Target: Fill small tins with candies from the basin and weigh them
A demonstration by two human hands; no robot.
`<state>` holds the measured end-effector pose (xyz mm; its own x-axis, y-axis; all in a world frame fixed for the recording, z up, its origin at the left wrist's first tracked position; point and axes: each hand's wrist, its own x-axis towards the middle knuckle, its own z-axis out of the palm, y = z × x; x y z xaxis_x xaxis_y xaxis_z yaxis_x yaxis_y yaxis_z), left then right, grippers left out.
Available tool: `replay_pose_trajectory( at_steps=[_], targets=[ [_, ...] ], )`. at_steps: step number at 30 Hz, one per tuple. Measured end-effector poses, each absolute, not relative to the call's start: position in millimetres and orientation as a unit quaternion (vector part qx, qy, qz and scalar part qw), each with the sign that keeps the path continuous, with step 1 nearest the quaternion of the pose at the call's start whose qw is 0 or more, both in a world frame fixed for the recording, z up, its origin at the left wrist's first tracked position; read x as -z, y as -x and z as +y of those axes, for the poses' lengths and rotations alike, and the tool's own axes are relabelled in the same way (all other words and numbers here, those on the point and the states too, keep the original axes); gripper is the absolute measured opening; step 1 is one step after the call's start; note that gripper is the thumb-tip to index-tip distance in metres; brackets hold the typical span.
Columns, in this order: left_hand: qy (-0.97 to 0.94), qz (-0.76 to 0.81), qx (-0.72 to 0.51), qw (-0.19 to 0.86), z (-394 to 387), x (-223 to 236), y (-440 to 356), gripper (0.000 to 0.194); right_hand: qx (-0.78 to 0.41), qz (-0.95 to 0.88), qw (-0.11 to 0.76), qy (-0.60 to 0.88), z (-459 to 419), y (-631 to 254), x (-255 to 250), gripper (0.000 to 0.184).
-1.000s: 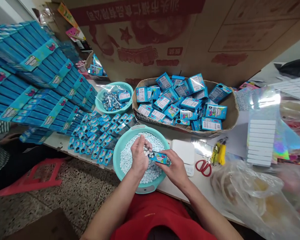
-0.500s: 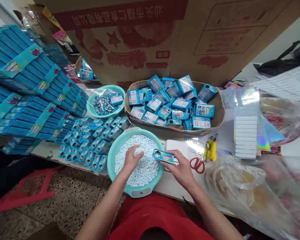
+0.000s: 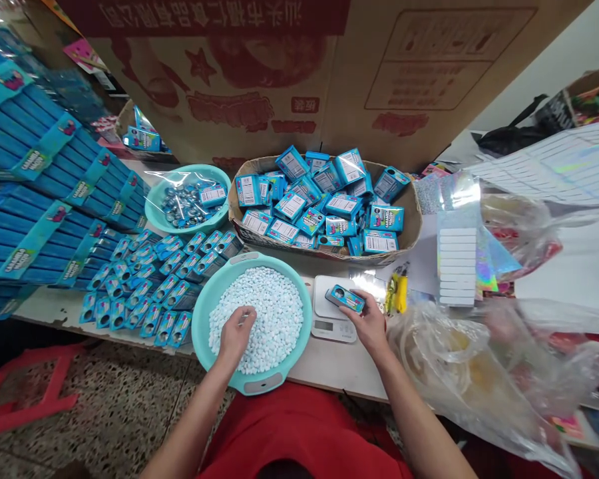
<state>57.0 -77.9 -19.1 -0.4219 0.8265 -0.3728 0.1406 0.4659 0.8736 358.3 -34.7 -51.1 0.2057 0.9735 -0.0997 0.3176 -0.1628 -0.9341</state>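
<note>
My right hand (image 3: 370,324) grips a small blue candy box (image 3: 347,299) with a round hole in its top. The box is tilted over the plate of a white kitchen scale (image 3: 333,330); I cannot tell whether it touches. My left hand (image 3: 236,338) is above the small white candies (image 3: 274,313) in a turquoise basin (image 3: 303,332). Its fingers are drawn together, and what they hold, if anything, is hidden. Rows of similar upright boxes (image 3: 152,319) with holes stand left of the basin.
Behind stands a cut-down carton (image 3: 413,233) heaped with blue boxes, beside a second turquoise basin (image 3: 152,207) of shiny pieces. Stacked blue display packs (image 3: 34,219) rise on the left. Yellow snips (image 3: 400,293) and crumpled plastic bags (image 3: 459,372) lie to the right.
My right hand has carried the box over the scale, uncovering more of it. My left hand's fingers have drawn together above the candies. The whole view has shifted.
</note>
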Motion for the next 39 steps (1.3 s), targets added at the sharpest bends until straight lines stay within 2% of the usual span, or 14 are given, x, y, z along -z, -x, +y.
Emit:
replay_pose_trajectory(
  at_steps=[2,6,12,15,19,24,28,33,39],
  targets=[
    [-0.335,0.743,-0.397,0.423,-80.2,21.6,-60.3,0.014,-0.388,-0.486,0.428,0.655,-40.9,-358.7,46.0,0.064],
    [-0.355,0.746,-0.387,0.41,-82.2,21.3,-64.5,0.014,-0.357,-0.425,0.449,0.7,-58.0,-364.9,29.4,0.052],
    [-0.357,0.739,-0.394,0.414,-79.2,16.0,-62.7,0.013,-0.371,-0.363,0.442,0.731,-96.2,-362.8,25.5,0.045],
    [-0.423,0.757,-0.387,0.314,-78.6,15.5,-50.5,0.014,-0.465,-0.349,0.414,0.7,-113.0,-337.6,28.3,0.041],
    [-0.543,0.765,-0.312,0.146,-89.6,16.6,-27.6,0.021,-0.627,-0.31,0.368,0.613,-113.5,-285.0,33.3,0.039],
    [-0.579,0.781,-0.227,0.056,-124.9,23.9,-24.0,0.027,-0.668,-0.296,0.356,0.583,-98.5,-253.3,43.0,0.036],
    [-0.579,0.785,-0.222,0.006,-143.3,34.9,-37.1,0.032,-0.68,-0.288,0.36,0.57,-100.8,-257.0,47.0,0.038],
    [-0.603,0.759,-0.245,0.006,-144.2,41.0,-37.7,0.029,-0.685,-0.286,0.357,0.567,-113.1,-260.2,47.4,0.043],
    [-0.693,0.706,-0.131,0.059,-129.7,38.9,-43.6,0.031,-0.664,-0.293,0.35,0.592,-116.2,-289.8,44.0,0.047]
  ],
)
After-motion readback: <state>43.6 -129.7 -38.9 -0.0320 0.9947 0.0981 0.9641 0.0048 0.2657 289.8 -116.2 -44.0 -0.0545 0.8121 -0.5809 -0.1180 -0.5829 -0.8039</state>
